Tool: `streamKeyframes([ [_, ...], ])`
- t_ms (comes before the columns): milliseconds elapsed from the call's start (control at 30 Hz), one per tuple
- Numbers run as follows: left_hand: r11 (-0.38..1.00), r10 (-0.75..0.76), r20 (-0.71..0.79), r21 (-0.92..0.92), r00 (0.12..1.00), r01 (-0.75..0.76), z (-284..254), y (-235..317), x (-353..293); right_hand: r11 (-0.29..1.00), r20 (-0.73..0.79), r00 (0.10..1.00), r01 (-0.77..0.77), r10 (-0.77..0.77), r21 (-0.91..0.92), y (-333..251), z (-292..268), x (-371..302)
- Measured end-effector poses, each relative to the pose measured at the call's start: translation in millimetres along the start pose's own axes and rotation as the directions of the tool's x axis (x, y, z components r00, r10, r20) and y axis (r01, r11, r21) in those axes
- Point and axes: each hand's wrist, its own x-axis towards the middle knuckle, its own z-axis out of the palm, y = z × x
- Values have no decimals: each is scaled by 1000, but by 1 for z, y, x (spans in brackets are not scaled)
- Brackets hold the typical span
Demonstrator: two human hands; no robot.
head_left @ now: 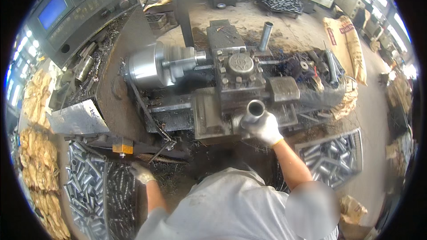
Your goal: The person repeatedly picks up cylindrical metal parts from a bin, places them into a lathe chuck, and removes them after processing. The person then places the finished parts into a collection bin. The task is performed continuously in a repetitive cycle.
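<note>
My right hand (264, 130), in a white glove, is closed around an upright metal tube (255, 109) at the front of the lathe carriage. The tube's open mouth faces up; its lower end is hidden by my fingers. My left hand (143, 173), in a soiled glove, hangs low beside a bin of dark tubes (119, 191), fingers stretched out and apparently holding nothing. Ahead, the lathe's chuck (149, 66) looks smeared, as if spinning, with a blurred workpiece (195, 57) sticking out to the right. The bolted tool post (240, 64) stands right of it.
Bright cut tubes (84, 186) fill a bin at lower left; another crate of tubes (331, 160) lies at right. One tube (266, 36) stands upright behind the tool post. Metal shavings (167, 144) cling near the machine's front edge. A control panel (53, 11) rises at left.
</note>
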Motion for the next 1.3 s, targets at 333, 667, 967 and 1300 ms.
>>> streamKeyframes([
  [333,823,-187,515,-383,836,420,-33,59,70,929,250,906,366,-343,-54,57,-101,81],
  [667,732,-344,549,-352,762,584,47,-48,-93,833,119,825,541,-552,116,-74,-122,226],
  [967,673,-493,585,726,644,-144,-9,-136,-166,474,650,617,777,-444,-414,-152,18,356],
  [1300,580,-538,632,758,558,-298,-66,-127,-214,718,870,472,554,147,-421,-152,63,378],
])
